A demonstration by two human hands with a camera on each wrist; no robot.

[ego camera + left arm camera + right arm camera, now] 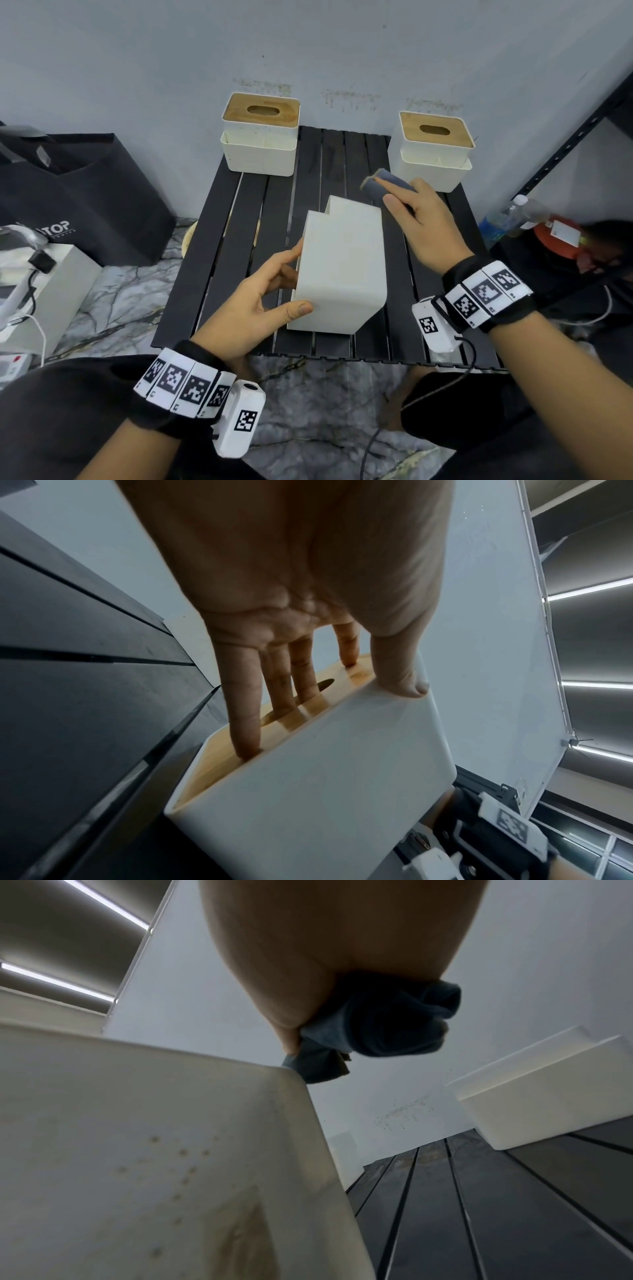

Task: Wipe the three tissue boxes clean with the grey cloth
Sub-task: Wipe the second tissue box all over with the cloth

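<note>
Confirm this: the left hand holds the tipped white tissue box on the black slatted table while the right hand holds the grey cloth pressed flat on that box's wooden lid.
Not quite. In the head view the right hand holds the grey cloth bunched up, off the tipped tissue box; the left hand holds the box, fingers on its wooden lid.

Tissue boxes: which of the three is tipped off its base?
The near tissue box, gripped by the left hand, is tipped with its wooden lid facing left. The back-left box and back-right box stand upright, lids up.
</note>
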